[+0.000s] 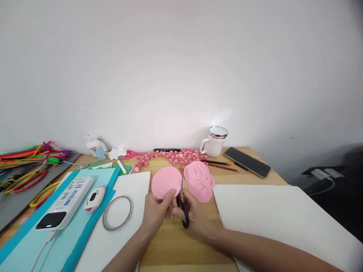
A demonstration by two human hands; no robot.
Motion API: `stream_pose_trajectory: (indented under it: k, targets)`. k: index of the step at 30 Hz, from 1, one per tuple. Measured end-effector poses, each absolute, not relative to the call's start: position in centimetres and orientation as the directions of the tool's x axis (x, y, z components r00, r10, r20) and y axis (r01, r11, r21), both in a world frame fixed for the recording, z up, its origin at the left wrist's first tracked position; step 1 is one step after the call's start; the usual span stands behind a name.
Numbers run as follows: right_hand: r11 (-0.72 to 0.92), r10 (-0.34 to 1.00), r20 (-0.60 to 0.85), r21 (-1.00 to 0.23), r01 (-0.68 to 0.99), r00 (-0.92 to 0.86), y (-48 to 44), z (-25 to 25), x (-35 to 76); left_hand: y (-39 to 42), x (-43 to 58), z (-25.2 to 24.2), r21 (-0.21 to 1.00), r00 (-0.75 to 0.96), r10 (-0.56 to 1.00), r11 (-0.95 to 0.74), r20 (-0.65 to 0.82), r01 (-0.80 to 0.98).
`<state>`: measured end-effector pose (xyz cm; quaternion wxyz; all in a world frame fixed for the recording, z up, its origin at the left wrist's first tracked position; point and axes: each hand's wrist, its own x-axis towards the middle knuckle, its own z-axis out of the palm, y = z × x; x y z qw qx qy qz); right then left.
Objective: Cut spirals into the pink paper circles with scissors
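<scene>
A pink paper circle is pinched at its lower edge by my left hand, thumb on top. My right hand grips a pair of black-handled scissors. The scissor blades point away from me, upright along the circle's right edge; I cannot tell whether they touch the paper. Just right of the blades lie several pink paper discs with curved cut lines in them. Behind the circle, many small rolled pink paper coils are scattered across the wooden table.
A white mug, pencils and a black phone stand or lie at the back right. White sheets flank my arms. At left are a power bank, a ring of tape, blue paper and colourful pipe cleaners.
</scene>
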<state>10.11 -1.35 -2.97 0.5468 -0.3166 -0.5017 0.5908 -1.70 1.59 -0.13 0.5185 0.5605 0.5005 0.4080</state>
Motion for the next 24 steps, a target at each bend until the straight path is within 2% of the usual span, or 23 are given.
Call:
stream_pose_trajectory:
  k: [9,17,24]
  targets:
    - [0.141,0.963,0.206,-0.935,-0.324,-0.175,-1.1,-3.2,10.3,1.8,-1.9,-0.6,0.992,0.219,0.973,0.047,-0.072,0.116]
    - [0.088,0.967,0.166,-0.929,-0.359,-0.191,-1.2,-3.7,10.2,1.9,-2.0,-0.4,0.993,0.225,0.970,0.077,-0.095,0.089]
    - [0.099,0.979,0.145,-0.954,-0.281,-0.146,-1.1,-4.3,10.3,1.8,-1.9,0.1,0.993,0.190,0.977,0.079,-0.095,0.090]
